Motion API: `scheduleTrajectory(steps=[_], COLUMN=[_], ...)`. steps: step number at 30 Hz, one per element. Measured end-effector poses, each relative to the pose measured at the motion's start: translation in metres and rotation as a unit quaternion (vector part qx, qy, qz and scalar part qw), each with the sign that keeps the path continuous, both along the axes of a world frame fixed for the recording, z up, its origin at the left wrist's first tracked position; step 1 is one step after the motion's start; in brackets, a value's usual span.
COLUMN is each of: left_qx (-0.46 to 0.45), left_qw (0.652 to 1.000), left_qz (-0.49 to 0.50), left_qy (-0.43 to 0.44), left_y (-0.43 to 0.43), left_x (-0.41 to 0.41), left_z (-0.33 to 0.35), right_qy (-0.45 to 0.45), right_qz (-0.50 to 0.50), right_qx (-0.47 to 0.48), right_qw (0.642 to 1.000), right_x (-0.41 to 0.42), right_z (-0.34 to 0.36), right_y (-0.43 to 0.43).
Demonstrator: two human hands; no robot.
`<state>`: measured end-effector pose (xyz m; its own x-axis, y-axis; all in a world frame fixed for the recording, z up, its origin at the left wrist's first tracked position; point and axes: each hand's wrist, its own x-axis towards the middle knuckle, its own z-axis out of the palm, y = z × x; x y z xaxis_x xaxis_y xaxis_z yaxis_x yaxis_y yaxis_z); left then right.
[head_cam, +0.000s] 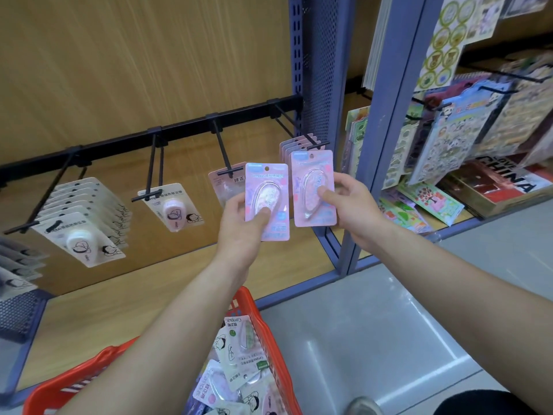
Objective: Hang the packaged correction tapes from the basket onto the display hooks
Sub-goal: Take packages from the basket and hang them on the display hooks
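Two bare forearms extend up from the btm of the view, the L forearm (167, 339) crossing over a red basket (263, 324) on the floor. The basket holds a loose heap of packaged correction tapes (239, 354), white cards & pink ones mixed.

L hand (242, 226) grips a pink pack (267, 193) upright, thumb pressed on the front near its lower end, fingers curled behind. R hand (350, 205) grips a second pink pack (314, 181) close beside it, thumb on the clear blister, fingers wrapped round the right edge. That pack's punched hole sits just under the tip of the rightmost hook (299, 127), in front of a stack of matching pink packs (294, 145) hanging there.

All hooks stick out from a black rail (179, 127) on a wood-look back panel (134, 55). The next hook to the left carries one pink card (223, 181), partly hidden by the L hand's pack. Further left: a hook w/ a white tape pack (172, 205), then a hook w/ a full row of white packs (86, 223).

R of the blue upright (386, 115), sticker sheets (449, 139) hang in the next bay.
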<state>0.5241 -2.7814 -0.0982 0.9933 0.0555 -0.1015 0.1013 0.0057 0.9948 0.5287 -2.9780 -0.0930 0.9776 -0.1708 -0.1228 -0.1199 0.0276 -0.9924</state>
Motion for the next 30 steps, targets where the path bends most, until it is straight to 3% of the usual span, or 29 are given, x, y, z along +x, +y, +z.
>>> scheduleTrajectory(steps=[17, 20, 25, 30], left_qx=[0.022, 0.038, 0.085, 0.126], left_qw=[0.999, 0.998, 0.994, 0.987], left_qz=[-0.024, -0.028, -0.038, -0.057], left_qy=[-0.016, -0.033, -0.049, -0.080], left_y=[0.016, 0.013, 0.000, -0.023], left_x=[-0.004, -0.001, 0.006, 0.023], left_z=[-0.003, 0.001, 0.003, 0.008], right_qy=[-0.024, -0.022, -0.004, 0.003], right_qz=[-0.069, -0.078, -0.055, -0.051], right_qx=[-0.084, -0.134, -0.308, -0.345], right_qw=[0.994, 0.988, 0.950, 0.937], right_x=[0.023, 0.033, 0.029, 0.017], right_z=[-0.018, -0.019, -0.026, -0.023], right_y=[-0.007, -0.001, -0.004, -0.030])
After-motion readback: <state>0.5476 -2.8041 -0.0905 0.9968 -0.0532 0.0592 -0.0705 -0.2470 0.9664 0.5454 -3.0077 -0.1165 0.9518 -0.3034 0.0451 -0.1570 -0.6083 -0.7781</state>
